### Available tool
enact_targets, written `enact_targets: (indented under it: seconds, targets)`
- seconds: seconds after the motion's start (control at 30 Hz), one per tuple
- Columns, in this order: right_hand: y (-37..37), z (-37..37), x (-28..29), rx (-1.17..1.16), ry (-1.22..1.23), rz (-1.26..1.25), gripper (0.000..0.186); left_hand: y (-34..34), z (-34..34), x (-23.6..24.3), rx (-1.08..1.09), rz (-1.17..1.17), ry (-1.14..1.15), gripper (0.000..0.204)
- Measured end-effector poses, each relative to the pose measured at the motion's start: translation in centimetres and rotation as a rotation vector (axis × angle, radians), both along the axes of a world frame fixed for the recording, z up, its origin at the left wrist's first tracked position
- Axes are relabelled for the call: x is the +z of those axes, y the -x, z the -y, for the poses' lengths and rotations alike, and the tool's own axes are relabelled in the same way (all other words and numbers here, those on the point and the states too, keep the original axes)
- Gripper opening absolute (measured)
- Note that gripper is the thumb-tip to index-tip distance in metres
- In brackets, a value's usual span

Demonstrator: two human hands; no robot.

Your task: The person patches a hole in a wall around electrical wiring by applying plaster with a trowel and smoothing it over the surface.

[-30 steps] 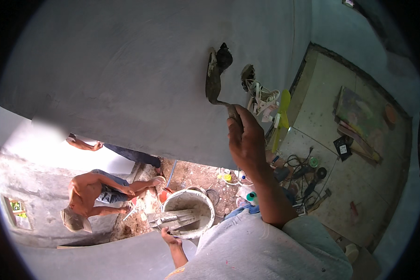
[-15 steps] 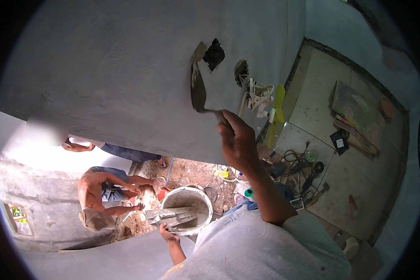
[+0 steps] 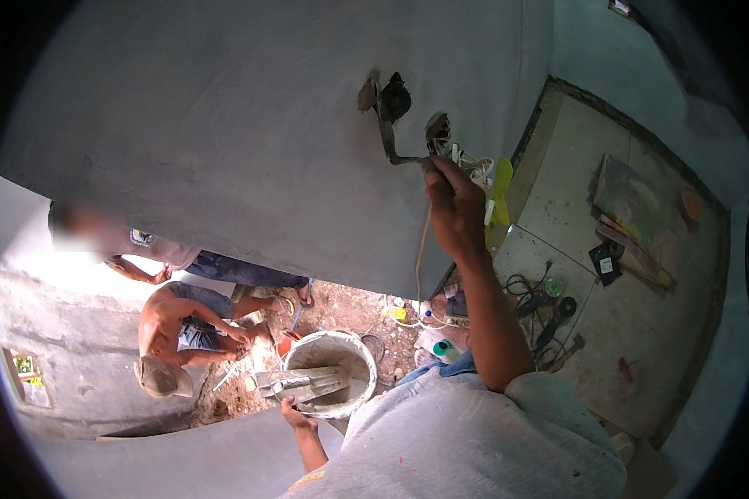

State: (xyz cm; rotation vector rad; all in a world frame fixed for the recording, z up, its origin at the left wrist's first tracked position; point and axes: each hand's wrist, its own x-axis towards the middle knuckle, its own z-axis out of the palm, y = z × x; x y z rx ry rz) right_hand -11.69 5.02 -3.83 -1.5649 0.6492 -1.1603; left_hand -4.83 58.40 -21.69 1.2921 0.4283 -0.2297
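thin, bent-necked trowel in right hand by ragged wall hole

I can make out a loose, pale grey cloth shirt on my wearer, its short right sleeve greener in tone. It carries a tiny red mark, a dark spot and an orange patch. Left hand and right hand are bare.
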Motion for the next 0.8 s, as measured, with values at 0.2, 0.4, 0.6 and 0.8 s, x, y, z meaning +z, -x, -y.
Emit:
enact_targets:
  seconds: [0.2, 0.4, 0.6, 0.8]
  targets:
    - [-0.2, -2.6, -0.8, -0.013, 0.052, 0.027, 0.023, 0.2, 0.5, 0.5, -0.032, -0.037, -0.029, 0.054]
    - [2.4, -2.7, 1.0, 0.323, -0.365, 0.169, 0.024, 0.3, 1.5, 0.7, -0.001, 0.015, -0.069, 0.050]
    - [0.6, -3.8, 2.3, 0.222, -0.339, 0.146, 0.030, -0.4, 0.2, -0.2, -0.066, -0.025, 0.033, 0.052]
    - [-0.8, -4.4, 3.9, 0.089, -0.129, 0.081, 0.024, -0.6, -0.2, -0.4, -0.039, -0.045, 0.021, 0.051]
